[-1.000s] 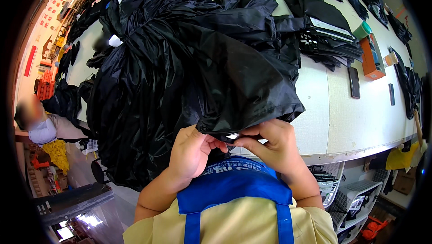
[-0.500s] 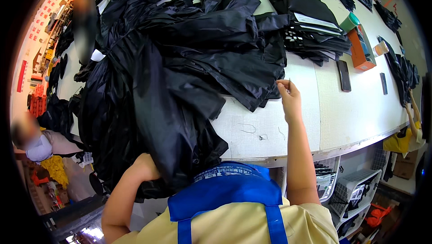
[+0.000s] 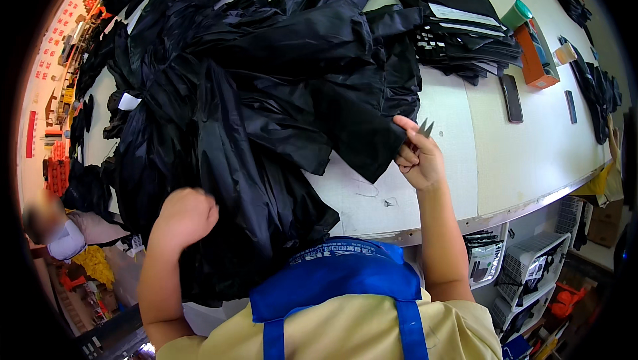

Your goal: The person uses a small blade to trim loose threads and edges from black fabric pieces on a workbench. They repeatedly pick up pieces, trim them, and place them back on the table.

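Shiny black garments lie in a crumpled heap over the table and hang down its front edge. My right hand pinches the corner of a garment's hem at the heap's right side. The same hand keeps a pair of small thread snips, their blades poking up past the fingers. Over the left part of the heap, my left hand is closed in a fist, slightly blurred. Its fingers are turned away, so what they hold, if anything, is hidden.
A stack of folded black garments sits at the back right. Beside it are a green-lidded cup, an orange box and a phone. White baskets stand below the table. Other people are at both sides.
My left hand has risen from the table's front edge onto the heap. My right hand now grips the hem, pulled slightly nearer, and the snips' blades have come into view.
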Available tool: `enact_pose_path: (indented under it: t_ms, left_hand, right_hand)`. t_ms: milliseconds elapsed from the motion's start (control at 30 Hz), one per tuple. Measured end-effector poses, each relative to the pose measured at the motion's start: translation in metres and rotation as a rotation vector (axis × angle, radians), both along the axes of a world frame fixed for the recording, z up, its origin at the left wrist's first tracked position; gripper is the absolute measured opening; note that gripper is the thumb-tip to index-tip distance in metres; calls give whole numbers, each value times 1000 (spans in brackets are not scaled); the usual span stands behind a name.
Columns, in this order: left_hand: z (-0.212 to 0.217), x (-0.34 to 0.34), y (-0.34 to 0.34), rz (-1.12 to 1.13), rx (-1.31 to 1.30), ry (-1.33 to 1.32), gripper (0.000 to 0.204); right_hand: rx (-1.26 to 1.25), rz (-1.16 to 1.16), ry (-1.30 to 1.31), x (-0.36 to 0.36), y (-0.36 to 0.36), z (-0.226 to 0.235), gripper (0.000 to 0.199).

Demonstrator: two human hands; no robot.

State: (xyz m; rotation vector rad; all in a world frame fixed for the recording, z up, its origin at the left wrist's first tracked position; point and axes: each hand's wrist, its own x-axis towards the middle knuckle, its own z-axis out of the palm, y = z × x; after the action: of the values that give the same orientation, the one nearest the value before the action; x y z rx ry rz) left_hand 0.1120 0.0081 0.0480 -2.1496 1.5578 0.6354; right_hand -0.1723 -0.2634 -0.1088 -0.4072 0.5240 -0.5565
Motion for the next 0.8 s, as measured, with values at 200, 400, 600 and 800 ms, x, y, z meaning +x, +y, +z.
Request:
enact_pose_path:
  t_ms: [200,400,600,800]
  left_hand:
    - [-39,-98,-90,192,-761,644,63]
    - [-68,-117,-95,406,-989,596,40]
    - [-59,-101,-62,897,-938,1399,19]
    - [-31,-106,-55,982,-982,1761,42]
  right_hand:
    - [124,150,-388,36,26,65,55]
    - [-174,281,-237,45,41,125,72]
    - [-527,108,94,50,32,128,63]
    - [-958,9,392,49,47,120,48]
